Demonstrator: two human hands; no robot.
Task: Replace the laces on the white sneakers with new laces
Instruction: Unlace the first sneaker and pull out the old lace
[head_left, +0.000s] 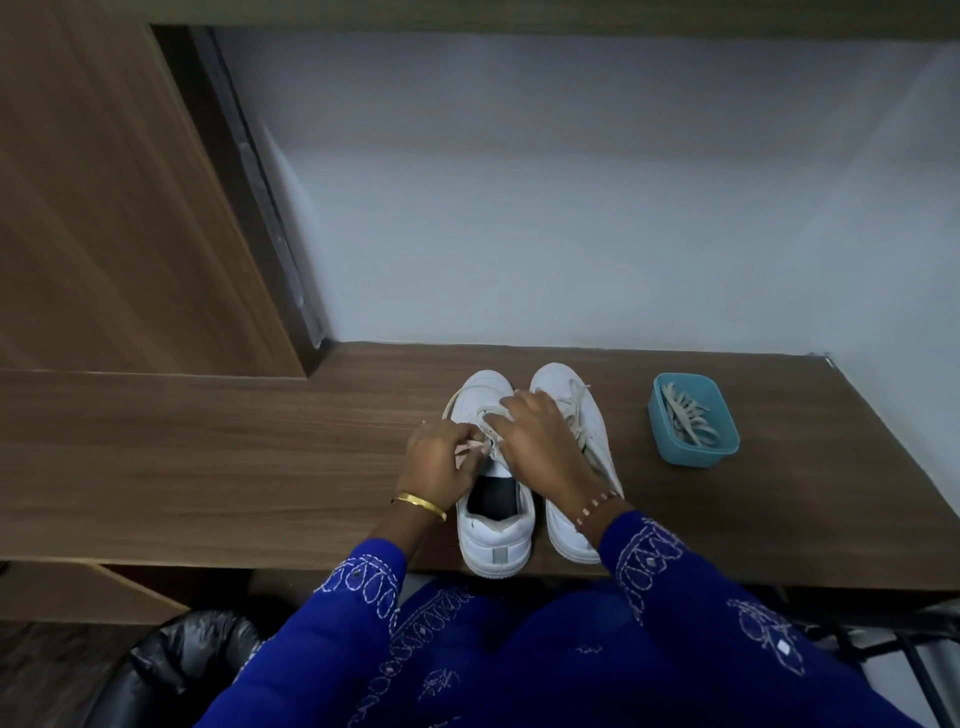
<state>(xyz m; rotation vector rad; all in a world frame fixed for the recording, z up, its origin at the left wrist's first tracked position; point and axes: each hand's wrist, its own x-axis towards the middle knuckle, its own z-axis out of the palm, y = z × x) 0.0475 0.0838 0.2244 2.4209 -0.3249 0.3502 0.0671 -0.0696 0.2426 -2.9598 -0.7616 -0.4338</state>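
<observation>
Head view: two hands work on a white shoe.
The left hand (440, 453) pinches a lace (470, 448); the right hand (540, 441) rests on the left shoe (491, 540), fingers curled on its laces.

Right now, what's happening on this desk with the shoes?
A person stands at a wooden desk with two white sneakers side by side. Both hands work the lace of the left sneaker: the left hand pinches the lace, and the right hand reaches over its eyelets. The right sneaker is laced. More laces sit in a blue tub nearby.
</observation>
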